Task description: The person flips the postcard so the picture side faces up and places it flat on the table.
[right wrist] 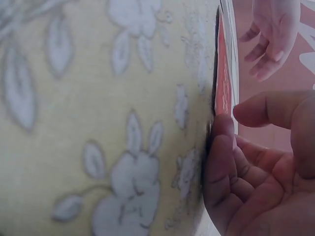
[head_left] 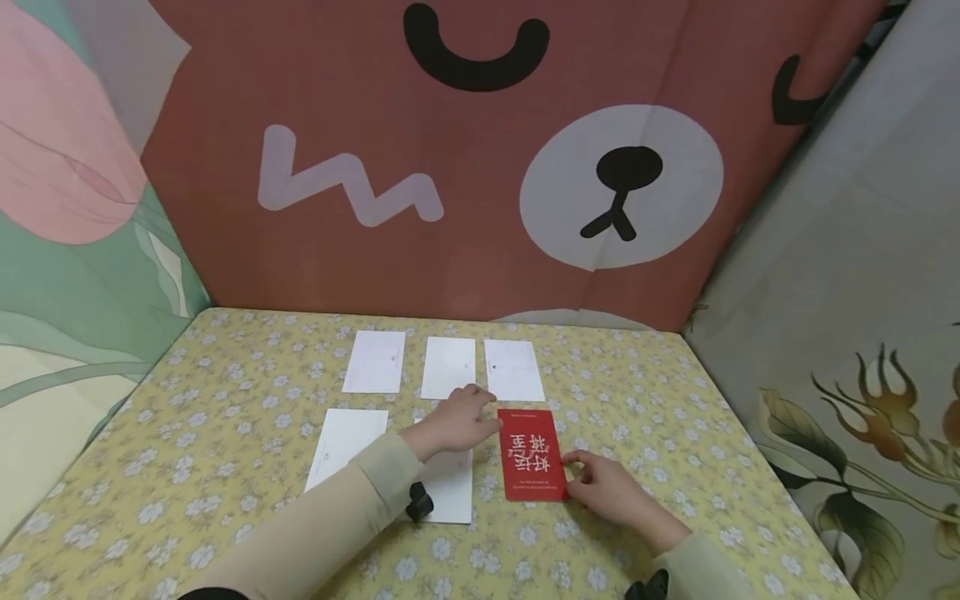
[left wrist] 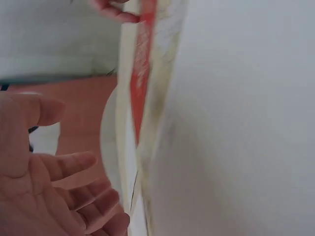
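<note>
A red card (head_left: 531, 458) with white Chinese characters, upside down in the head view, lies at the right of the near row. My right hand (head_left: 609, 492) pinches its right edge between thumb and fingers; in the right wrist view, fingertips (right wrist: 224, 125) sit at the card's edge. My left hand (head_left: 459, 421) hovers by the card's far left corner, fingers loosely spread with nothing in them, as the left wrist view also shows. Below the left forearm lies a white card (head_left: 450, 492), partly hidden by the hand and sleeve.
Three white cards (head_left: 373, 362) form a far row. Another white card (head_left: 347, 442) lies near left, partly under the left sleeve. The table has a yellow floral cloth (head_left: 247, 483). A bear-print curtain (head_left: 480, 267) stands behind, with printed curtains at both sides.
</note>
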`<state>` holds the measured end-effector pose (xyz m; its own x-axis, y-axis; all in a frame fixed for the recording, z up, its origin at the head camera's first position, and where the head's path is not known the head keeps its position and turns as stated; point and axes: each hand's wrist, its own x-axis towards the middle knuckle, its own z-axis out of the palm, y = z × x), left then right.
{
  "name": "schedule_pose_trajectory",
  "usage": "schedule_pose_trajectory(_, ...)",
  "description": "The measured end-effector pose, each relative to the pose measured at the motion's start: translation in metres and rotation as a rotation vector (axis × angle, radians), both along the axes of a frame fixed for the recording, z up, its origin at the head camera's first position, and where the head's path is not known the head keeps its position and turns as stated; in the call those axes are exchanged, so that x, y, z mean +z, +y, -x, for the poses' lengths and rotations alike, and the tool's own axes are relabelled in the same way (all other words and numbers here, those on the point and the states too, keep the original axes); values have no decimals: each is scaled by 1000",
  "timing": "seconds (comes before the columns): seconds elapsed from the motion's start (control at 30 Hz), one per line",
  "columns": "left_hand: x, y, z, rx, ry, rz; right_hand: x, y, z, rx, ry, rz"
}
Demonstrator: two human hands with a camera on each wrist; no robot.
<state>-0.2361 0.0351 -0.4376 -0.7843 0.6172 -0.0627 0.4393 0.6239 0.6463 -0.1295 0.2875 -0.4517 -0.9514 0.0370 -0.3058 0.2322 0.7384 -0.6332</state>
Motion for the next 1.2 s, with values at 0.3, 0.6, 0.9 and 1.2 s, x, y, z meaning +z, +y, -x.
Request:
schedule_pose_trajectory(0.3, 8, -37, 5, 224, -257, -289, 9, -8, 5, -71, 66, 180)
schedule_pose_trajectory(0.6, 8, -64, -13, 361, -442, -416, 17, -29, 15, 3, -14, 472)
schedule_pose_trajectory(0.9, 10, -83, -32, 400, -563, -512, 22, -48, 23, 69, -122, 703)
schedule_pose_trajectory(1.2, 7, -89, -47, 430, -585, -535, 20, -61, 26, 162, -228, 829)
